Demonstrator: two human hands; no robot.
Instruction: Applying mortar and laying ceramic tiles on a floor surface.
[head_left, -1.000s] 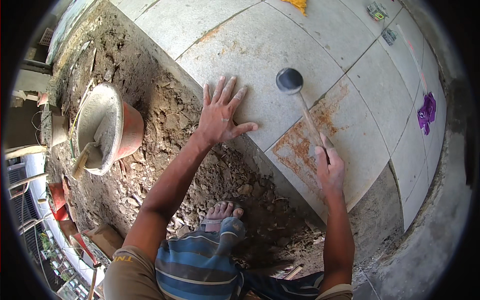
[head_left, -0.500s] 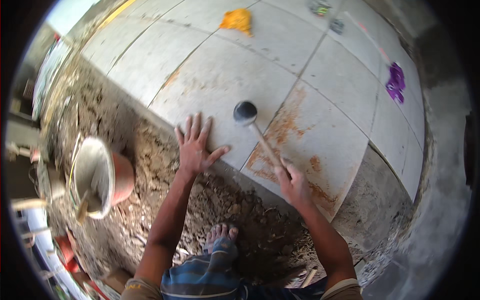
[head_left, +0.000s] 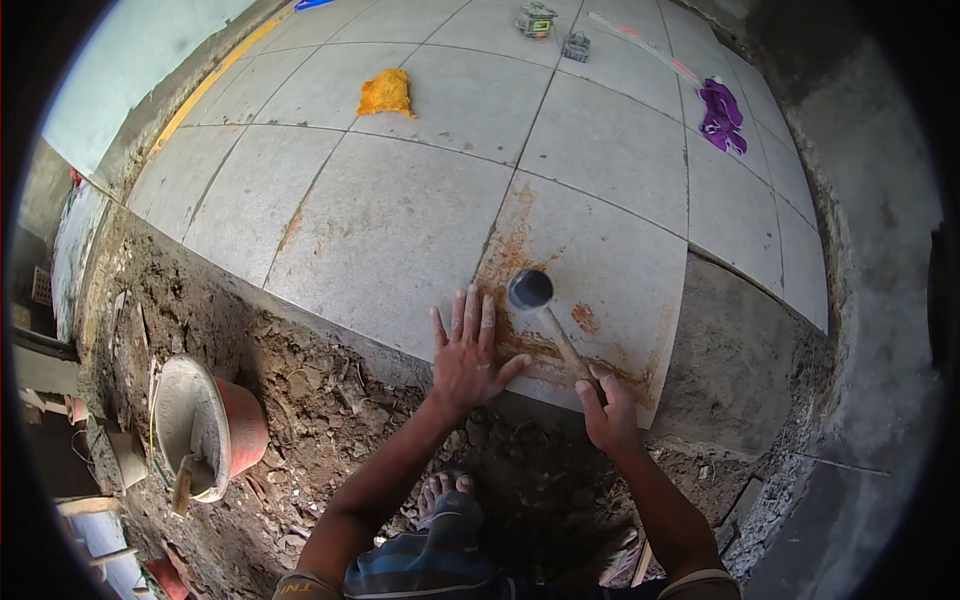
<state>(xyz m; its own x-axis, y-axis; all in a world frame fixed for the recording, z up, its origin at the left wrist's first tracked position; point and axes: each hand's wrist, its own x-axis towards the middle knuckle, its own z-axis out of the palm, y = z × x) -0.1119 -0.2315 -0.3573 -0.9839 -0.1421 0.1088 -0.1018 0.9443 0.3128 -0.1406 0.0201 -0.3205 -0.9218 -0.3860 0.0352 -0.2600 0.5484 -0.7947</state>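
Note:
My right hand (head_left: 611, 416) is wrapped round the wooden handle of a rubber mallet (head_left: 530, 290). The mallet's black head is over the reddish-stained floor tile (head_left: 630, 260), near its left side; whether it touches the tile I cannot tell. My left hand (head_left: 466, 350) rests with fingers spread across the near edge of the tiles, close to the joint between the stained tile and the paler tile (head_left: 385, 230) on its left. It holds nothing. Brown smears of mud or mortar mark the stained tile beside my fingers.
A red bucket (head_left: 245, 425) with a tool handle in it stands on rough soil (head_left: 310, 400) at left. Bare grey mortar (head_left: 730, 350) lies right of the stained tile. Farther off are a yellow cloth (head_left: 386, 93), a purple cloth (head_left: 722, 118) and a green-and-black device (head_left: 536, 20).
My left hand has shifted right along the tile edge to the joint. The mallet has moved from the paler tile to over the stained one. My view has turned too.

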